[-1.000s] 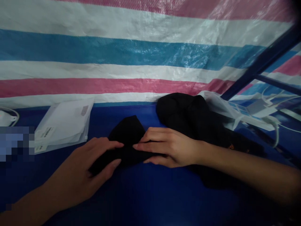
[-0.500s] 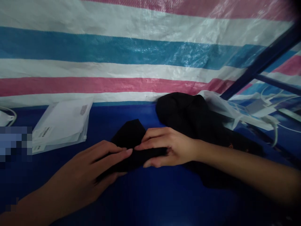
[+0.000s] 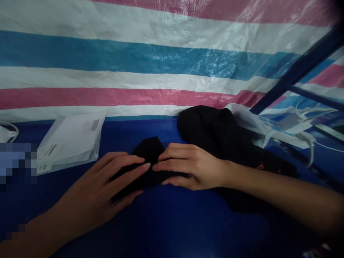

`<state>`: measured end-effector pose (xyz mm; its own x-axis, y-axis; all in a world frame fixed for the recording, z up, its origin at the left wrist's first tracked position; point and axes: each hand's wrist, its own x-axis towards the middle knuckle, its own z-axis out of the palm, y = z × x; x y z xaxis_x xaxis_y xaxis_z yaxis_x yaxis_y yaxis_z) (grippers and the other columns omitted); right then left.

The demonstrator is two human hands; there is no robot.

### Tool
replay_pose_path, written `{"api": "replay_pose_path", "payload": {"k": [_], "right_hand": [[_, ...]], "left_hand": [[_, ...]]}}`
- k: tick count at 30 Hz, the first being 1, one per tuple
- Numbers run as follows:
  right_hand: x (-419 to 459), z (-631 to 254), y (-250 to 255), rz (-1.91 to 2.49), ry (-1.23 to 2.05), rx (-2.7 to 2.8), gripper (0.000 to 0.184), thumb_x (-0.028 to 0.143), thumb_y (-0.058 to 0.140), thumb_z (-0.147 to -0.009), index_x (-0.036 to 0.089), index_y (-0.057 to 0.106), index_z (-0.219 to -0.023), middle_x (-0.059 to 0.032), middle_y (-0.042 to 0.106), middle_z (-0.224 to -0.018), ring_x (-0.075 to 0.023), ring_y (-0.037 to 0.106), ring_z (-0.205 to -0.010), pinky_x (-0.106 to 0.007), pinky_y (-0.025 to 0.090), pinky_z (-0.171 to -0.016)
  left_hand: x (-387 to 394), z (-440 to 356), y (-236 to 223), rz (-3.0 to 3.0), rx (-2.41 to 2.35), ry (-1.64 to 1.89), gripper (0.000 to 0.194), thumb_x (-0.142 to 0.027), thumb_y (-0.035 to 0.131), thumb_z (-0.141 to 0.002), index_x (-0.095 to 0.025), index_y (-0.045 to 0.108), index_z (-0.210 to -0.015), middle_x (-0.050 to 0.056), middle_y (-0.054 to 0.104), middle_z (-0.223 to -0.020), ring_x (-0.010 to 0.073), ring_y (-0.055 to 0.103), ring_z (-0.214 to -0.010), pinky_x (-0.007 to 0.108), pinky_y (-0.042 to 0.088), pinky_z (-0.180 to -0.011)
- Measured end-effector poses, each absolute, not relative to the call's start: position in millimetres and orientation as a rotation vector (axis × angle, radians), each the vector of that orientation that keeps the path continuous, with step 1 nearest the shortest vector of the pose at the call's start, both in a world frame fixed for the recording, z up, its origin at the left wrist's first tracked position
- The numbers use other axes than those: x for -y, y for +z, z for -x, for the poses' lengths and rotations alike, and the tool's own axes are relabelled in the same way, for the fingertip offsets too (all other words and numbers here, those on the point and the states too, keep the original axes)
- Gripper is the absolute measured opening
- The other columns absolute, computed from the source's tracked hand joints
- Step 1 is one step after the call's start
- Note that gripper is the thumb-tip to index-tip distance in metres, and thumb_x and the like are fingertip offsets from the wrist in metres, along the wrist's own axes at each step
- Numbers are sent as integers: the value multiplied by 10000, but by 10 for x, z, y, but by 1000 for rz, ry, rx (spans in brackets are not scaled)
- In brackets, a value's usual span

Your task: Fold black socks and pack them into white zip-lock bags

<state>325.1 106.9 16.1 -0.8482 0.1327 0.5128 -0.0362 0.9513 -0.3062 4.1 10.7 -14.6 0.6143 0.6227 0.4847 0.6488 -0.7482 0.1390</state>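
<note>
A small folded black cloth (image 3: 149,147) lies on the blue surface between my two hands. My left hand (image 3: 107,182) grips its left part, fingers across the top and thumb along the near edge. On the other side, my right hand (image 3: 188,166) has its fingers bent over the cloth and its thumb at the near edge. The fingertips of both hands nearly meet over the middle. Beyond my right wrist rests a bigger heap of black fabric (image 3: 212,129) with small orange lettering. Most of the cloth under my palms is hidden.
At the left lie clear zip pouches (image 3: 75,132) with white labels. A clear plastic bag (image 3: 249,120), white boxes and cables lie at the right by a dark blue frame bar (image 3: 298,73). A striped plastic sheet (image 3: 139,53) hangs behind the blue surface (image 3: 166,222).
My left hand's fingers have spread a little and shifted up on the cloth. My right hand has moved slightly left. The black heap stays where it was.
</note>
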Motion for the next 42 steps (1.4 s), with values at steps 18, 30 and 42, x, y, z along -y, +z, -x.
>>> {"api": "replay_pose_path", "payload": {"k": [18, 30, 42], "right_hand": [[-1073, -3245, 154, 91, 85, 2571, 524, 375, 776, -1115, 26, 699, -1498, -222, 789, -1319, -309, 746, -1236, -473, 653, -1063], [-1105, -3208, 205, 237, 687, 2533, 400, 367, 782, -1116, 113, 753, -1423, -158, 839, -1209, -256, 793, -1096, -382, 649, -974], [-1064, -3233, 89, 78, 146, 2620, 631, 419, 742, -1137, 138, 593, -1683, -210, 723, -1454, -313, 713, -1336, -499, 626, -1141]], "left_hand": [[-182, -28, 1, 2905, 1420, -816, 427, -521, 629, -1167, -405, 600, -1577, -22, 823, -1259, 186, 844, -1015, 269, 686, -873], [-155, -83, -161, 2756, 1053, -771, 605, -237, 676, -1128, -315, 527, -1708, 98, 680, -1582, 289, 673, -1443, 488, 591, -1267], [-118, -94, -102, 2797, 1304, -723, 507, -422, 629, -1156, -326, 536, -1645, 87, 748, -1483, 277, 792, -1257, 412, 701, -1071]]}}
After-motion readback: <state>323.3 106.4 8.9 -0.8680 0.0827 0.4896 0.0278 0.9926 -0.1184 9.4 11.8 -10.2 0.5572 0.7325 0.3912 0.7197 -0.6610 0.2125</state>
